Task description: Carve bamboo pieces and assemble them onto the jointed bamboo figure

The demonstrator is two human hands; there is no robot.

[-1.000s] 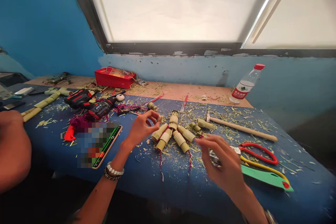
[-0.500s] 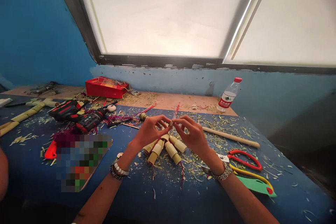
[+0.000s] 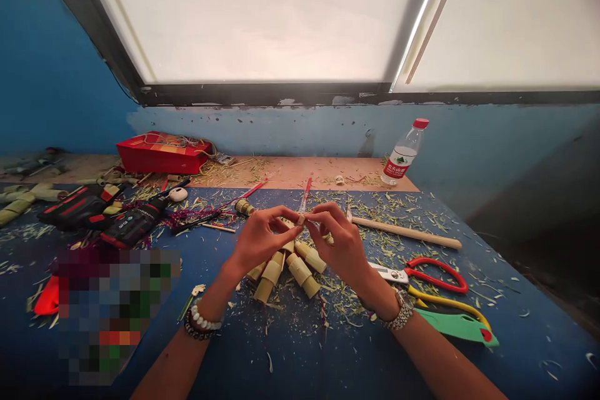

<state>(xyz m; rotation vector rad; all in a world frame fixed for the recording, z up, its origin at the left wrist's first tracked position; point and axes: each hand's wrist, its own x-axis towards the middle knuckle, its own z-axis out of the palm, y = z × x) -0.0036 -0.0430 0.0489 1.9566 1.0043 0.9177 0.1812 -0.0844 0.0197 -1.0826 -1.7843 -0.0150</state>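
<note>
Near the middle of the view, a tiny pale piece (image 3: pixel 301 219) sits between the fingertips of both hands. My left hand (image 3: pixel 262 234) pinches it from the left, thumb and index finger together. From the right, my right hand (image 3: pixel 338 234) closes its fingertips on the same piece. Just below and behind the hands lies a figure of short bamboo tubes (image 3: pixel 302 275) strung on dark red cord, its upper part partly hidden by my fingers. A red-tipped tool (image 3: pixel 308 187) lies beyond the hands.
Red-handled scissors (image 3: pixel 438 275) and a green-handled tool (image 3: pixel 454 326) lie at right, below a wooden stick (image 3: pixel 407 232). A water bottle (image 3: pixel 400 159) stands behind. Left are power drills (image 3: pixel 134 222), a red box (image 3: pixel 164 156) and a blurred-out flat object (image 3: pixel 119 312). Shavings litter the blue table (image 3: pixel 225 369).
The camera view has shifted, so the tabletop things on the left appear further left. Both hands keep their pinch on the small piece, which now shows more clearly.
</note>
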